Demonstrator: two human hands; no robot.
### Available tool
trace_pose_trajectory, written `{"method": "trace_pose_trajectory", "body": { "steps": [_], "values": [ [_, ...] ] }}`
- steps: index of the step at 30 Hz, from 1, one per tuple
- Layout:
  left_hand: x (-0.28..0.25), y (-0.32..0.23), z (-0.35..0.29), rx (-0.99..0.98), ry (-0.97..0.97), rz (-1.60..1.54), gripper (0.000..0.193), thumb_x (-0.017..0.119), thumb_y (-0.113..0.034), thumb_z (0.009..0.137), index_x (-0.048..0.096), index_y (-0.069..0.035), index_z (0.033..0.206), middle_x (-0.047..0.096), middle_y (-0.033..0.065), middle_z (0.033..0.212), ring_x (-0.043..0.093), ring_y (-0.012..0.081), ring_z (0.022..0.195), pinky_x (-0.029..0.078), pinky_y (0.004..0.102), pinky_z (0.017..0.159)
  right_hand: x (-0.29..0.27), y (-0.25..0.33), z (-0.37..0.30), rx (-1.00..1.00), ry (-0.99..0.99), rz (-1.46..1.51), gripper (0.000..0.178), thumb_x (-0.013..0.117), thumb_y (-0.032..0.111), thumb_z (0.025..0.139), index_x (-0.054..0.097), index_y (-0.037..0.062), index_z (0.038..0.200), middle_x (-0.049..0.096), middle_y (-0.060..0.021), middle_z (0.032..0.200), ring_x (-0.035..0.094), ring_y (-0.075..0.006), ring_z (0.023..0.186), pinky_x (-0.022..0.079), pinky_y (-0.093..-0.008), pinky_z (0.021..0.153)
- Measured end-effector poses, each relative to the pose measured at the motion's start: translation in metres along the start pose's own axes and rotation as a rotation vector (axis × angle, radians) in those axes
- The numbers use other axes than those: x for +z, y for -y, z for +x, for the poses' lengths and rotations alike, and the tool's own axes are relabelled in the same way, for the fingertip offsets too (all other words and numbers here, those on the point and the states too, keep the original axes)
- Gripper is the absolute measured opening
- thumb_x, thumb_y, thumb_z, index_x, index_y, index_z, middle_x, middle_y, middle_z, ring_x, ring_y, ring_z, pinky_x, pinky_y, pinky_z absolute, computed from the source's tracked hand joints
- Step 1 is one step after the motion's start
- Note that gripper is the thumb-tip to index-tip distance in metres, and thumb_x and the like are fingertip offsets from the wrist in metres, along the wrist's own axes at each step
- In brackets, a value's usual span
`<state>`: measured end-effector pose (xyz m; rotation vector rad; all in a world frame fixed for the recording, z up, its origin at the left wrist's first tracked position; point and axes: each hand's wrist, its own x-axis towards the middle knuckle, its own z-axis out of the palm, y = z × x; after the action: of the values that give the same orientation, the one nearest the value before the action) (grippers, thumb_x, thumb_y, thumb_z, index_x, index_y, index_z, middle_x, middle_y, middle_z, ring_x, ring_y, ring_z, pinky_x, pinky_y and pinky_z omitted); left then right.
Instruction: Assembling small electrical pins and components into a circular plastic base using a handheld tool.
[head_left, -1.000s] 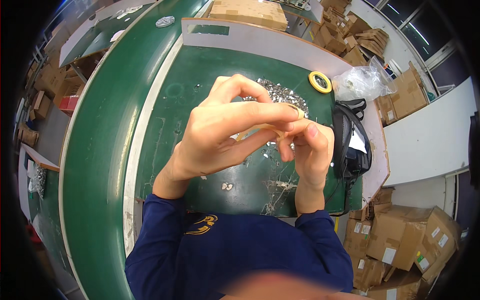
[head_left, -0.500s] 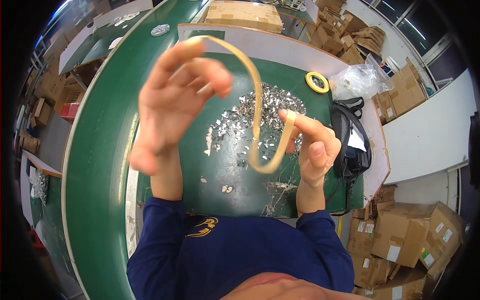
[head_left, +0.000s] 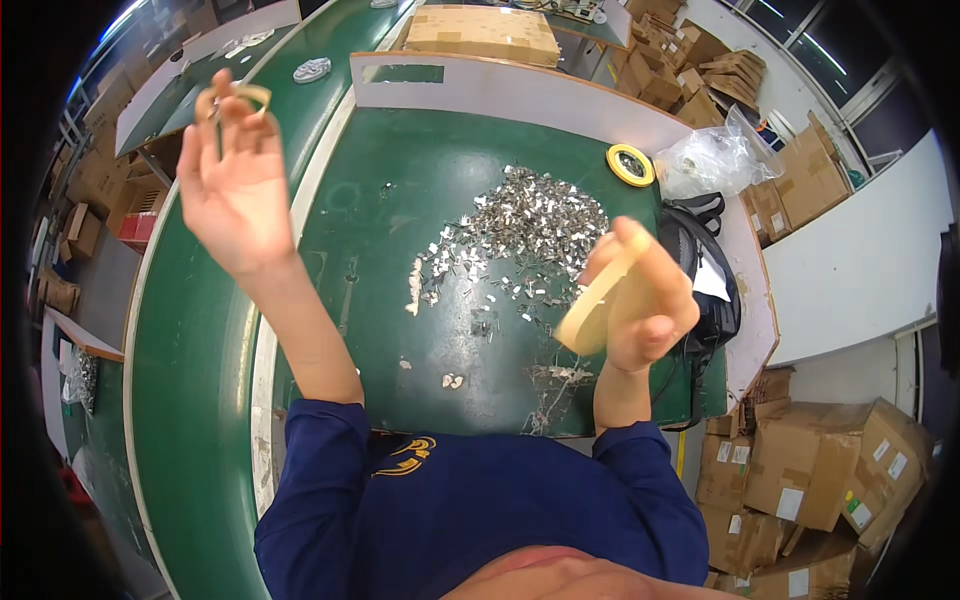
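My left hand is raised over the green strip at the left, its fingers stretched out and apart. A small curl of yellowish tape clings to its fingertips. Over the right side of the table, my right hand has bent fingers and is slightly blurred. From its index finger hangs a looped strip of yellowish tape, curving down beside the palm. Beneath and beyond the right hand, a heap of small white and dark metallic pieces spreads over the green tabletop.
A yellow-rimmed tape roll lies at the far right, next to a clear plastic bag. A black backpack stands along the right edge. A low white partition borders the table's far side. Cardboard boxes are piled at right.
The long tape strip that stretched between both hands is now in two separate pieces. My left hand has swung left with the small one; my right hand has shifted slightly right.
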<state>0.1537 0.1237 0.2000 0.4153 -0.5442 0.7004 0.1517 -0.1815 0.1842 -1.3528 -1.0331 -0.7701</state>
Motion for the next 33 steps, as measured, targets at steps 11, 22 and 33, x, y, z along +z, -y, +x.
{"method": "trace_pose_trajectory", "body": {
  "steps": [11,22,33],
  "values": [
    [0.052,0.055,-0.044,-0.594,0.467,0.460,0.057,0.060,-0.007,0.088,0.035,0.005,0.138,0.064,0.0176,0.109,0.061,0.0210,0.102,0.046,0.0340,0.093,-0.004,-0.009,0.010,-0.161,0.233,-0.290,0.064,0.054,0.056,0.087,0.068,-0.0026,0.108,0.060,-0.0103,0.077,0.052,-0.0209,0.066,0.043,-0.0321,0.060],
    [0.069,0.067,-0.067,-0.681,0.493,0.521,0.067,0.071,0.009,0.076,0.038,0.005,0.135,0.064,0.0088,0.089,0.063,0.0156,0.089,0.051,0.0303,0.083,-0.005,-0.011,0.008,-0.137,0.237,-0.399,0.063,0.052,0.057,0.087,0.068,0.0007,0.111,0.054,-0.0070,0.073,0.050,-0.0204,0.068,0.041,-0.0335,0.064],
    [0.062,0.076,-0.065,-0.703,0.469,0.518,0.062,0.069,0.009,0.078,0.041,0.005,0.133,0.064,0.0101,0.092,0.063,0.0146,0.090,0.052,0.0275,0.082,0.003,0.009,0.003,0.473,0.304,0.238,0.073,0.039,0.059,0.094,0.056,-0.0041,0.126,0.050,-0.0013,0.056,0.044,-0.0072,0.049,0.034,-0.0227,0.049]
  ]
}}
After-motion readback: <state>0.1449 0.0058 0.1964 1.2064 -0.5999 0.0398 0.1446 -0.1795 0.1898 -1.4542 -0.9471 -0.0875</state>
